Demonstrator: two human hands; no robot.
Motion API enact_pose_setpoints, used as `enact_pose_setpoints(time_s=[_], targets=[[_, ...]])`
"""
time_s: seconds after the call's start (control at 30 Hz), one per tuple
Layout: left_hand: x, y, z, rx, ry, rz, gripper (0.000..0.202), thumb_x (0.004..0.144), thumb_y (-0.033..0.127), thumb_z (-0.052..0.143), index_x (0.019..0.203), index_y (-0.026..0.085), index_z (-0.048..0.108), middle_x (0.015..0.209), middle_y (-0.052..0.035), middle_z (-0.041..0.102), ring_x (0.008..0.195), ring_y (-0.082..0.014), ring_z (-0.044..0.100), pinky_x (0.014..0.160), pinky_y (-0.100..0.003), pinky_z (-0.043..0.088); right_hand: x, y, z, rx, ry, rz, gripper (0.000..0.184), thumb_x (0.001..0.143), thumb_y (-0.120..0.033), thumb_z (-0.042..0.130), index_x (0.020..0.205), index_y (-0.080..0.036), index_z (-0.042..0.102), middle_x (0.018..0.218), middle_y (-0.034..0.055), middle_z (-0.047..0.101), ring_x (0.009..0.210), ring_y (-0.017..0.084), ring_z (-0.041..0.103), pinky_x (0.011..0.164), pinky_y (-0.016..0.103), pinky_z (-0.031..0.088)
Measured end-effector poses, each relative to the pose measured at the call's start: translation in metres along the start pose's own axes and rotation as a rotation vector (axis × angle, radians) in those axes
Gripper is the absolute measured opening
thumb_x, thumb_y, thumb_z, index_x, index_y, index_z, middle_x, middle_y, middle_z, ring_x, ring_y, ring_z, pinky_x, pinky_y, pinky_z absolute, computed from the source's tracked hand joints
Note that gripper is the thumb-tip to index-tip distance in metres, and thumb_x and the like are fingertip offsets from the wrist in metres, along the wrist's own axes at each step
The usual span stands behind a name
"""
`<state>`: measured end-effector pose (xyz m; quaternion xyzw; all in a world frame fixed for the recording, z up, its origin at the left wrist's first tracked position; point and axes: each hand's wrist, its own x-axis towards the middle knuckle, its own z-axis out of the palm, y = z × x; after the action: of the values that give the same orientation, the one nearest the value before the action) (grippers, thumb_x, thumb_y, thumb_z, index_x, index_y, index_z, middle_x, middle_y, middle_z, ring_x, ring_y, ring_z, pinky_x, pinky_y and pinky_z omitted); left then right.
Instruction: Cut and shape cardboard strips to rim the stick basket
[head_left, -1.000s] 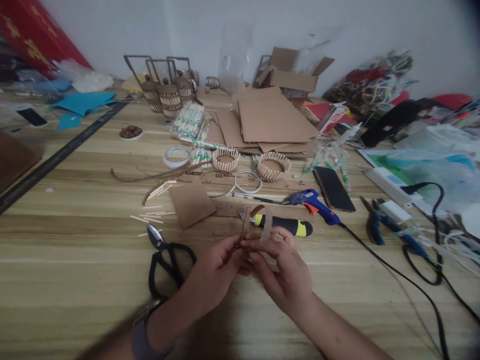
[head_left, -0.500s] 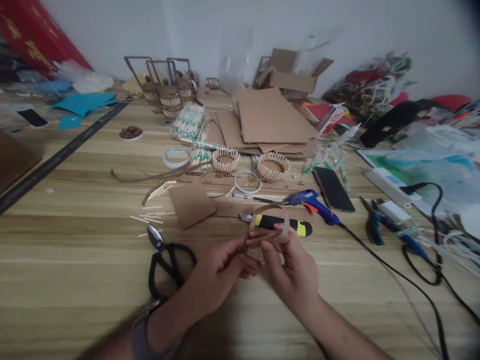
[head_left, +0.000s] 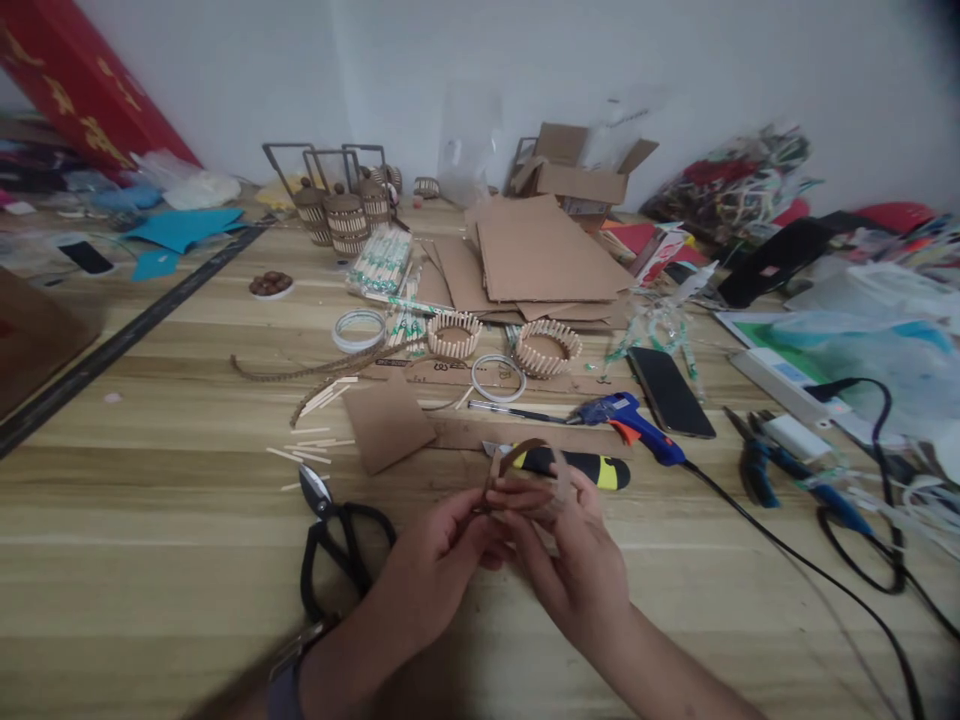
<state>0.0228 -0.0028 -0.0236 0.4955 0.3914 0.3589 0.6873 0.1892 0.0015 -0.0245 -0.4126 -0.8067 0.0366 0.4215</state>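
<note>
A thin brown cardboard strip (head_left: 561, 474), curved into a loop, stands up between my two hands. My left hand (head_left: 439, 560) is closed, pinching the strip at its left side. With the fingers closed on the strip's right side, my right hand (head_left: 574, 565) nearly meets the left one. The strip's lower part is hidden behind my fingers. Just beyond lies a utility knife (head_left: 600, 468) with a black and yellow handle. Black-handled scissors (head_left: 349, 545) lie beside my left forearm. A square cardboard piece (head_left: 390, 422) rests farther off to the left.
A blue glue gun (head_left: 634, 420) with a trailing cord and a phone (head_left: 671, 392) lie to the right, near pliers (head_left: 757, 465). Two stick-ringed cardboard rounds (head_left: 547, 348), tape rolls (head_left: 358, 330), loose sticks (head_left: 311, 442) and stacked cardboard (head_left: 547, 250) are farther back.
My right fingers have come closer to my left hand, and the cardboard loop has turned slightly. The whole view has shifted a little, so the table's things sit lower.
</note>
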Motion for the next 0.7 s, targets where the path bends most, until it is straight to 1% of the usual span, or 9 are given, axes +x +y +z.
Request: enact_pose_setpoints(time_s=[0.1, 0.17, 0.27, 0.37, 0.53, 0.63, 0.7], targets=[[-0.0006, 0.0045, 0.0011, -0.01, -0.012, -0.008, 0.044, 0.092, 0.054, 0.056, 0.111, 0.016, 0.067, 0.102, -0.0091, 0.073, 0.088, -0.0216, 0.069, 0.079, -0.031, 0.055, -0.0004, 0.0004, -0.002, 0.001, 0.015, 0.031, 0.013, 0.099, -0.02, 0.05, 0.105, -0.027, 0.059, 0.092, 0.0016, 0.079, 0.089, 0.02, 0.074, 0.098, 0.043, 0.042], [-0.0005, 0.0061, 0.0012, 0.01, -0.012, -0.01, 0.042, 0.093, 0.052, 0.056, 0.111, 0.016, 0.067, 0.098, -0.0085, 0.074, 0.087, -0.021, 0.068, 0.078, -0.031, 0.054, 0.0004, 0.0005, -0.0045, 0.008, 0.006, 0.045, 0.012, 0.099, -0.021, 0.05, 0.102, -0.027, 0.06, 0.092, 0.0014, 0.079, 0.089, 0.021, 0.074, 0.097, 0.043, 0.045], [0.0, 0.0049, 0.0012, 0.037, -0.002, -0.018, 0.041, 0.092, 0.05, 0.056, 0.108, 0.015, 0.069, 0.092, -0.0082, 0.074, 0.084, -0.0203, 0.067, 0.078, -0.031, 0.054, 0.0021, 0.0004, -0.0083, 0.01, 0.001, 0.097, 0.012, 0.097, -0.02, 0.051, 0.098, -0.028, 0.061, 0.09, 0.0004, 0.079, 0.089, 0.021, 0.074, 0.093, 0.04, 0.048], [0.001, 0.0025, 0.0017, 0.024, -0.001, -0.035, 0.041, 0.091, 0.05, 0.057, 0.107, 0.014, 0.069, 0.092, -0.009, 0.074, 0.085, -0.0206, 0.067, 0.079, -0.031, 0.054, 0.0033, -0.0001, -0.0098, -0.003, 0.024, 0.12, 0.014, 0.095, -0.018, 0.052, 0.098, -0.028, 0.061, 0.089, -0.0001, 0.078, 0.09, 0.021, 0.073, 0.09, 0.039, 0.05], [0.0029, 0.0019, 0.001, -0.004, 0.003, -0.014, 0.046, 0.091, 0.055, 0.056, 0.113, 0.016, 0.069, 0.103, -0.0092, 0.074, 0.086, -0.0207, 0.067, 0.079, -0.031, 0.054, 0.006, -0.0016, -0.0074, 0.039, 0.015, 0.051, 0.013, 0.096, -0.019, 0.053, 0.1, -0.028, 0.061, 0.091, 0.0002, 0.078, 0.089, 0.019, 0.073, 0.087, 0.036, 0.05], [0.003, 0.0005, -0.0012, 0.049, 0.04, 0.005, 0.045, 0.092, 0.055, 0.054, 0.111, 0.017, 0.069, 0.098, -0.0079, 0.073, 0.082, -0.0209, 0.067, 0.075, -0.031, 0.054, 0.007, -0.0018, -0.0043, 0.052, -0.011, -0.005, 0.011, 0.096, -0.023, 0.057, 0.106, -0.027, 0.06, 0.095, 0.0017, 0.078, 0.089, 0.02, 0.073, 0.089, 0.039, 0.049], [0.0023, -0.0014, -0.0025, 0.092, 0.061, 0.007, 0.044, 0.093, 0.054, 0.052, 0.109, 0.017, 0.069, 0.094, -0.0073, 0.073, 0.079, -0.0209, 0.066, 0.073, -0.031, 0.053, 0.0063, -0.0015, -0.0022, 0.041, -0.022, -0.02, 0.011, 0.097, -0.025, 0.057, 0.107, -0.027, 0.061, 0.098, 0.0025, 0.078, 0.092, 0.02, 0.073, 0.092, 0.04, 0.047]])
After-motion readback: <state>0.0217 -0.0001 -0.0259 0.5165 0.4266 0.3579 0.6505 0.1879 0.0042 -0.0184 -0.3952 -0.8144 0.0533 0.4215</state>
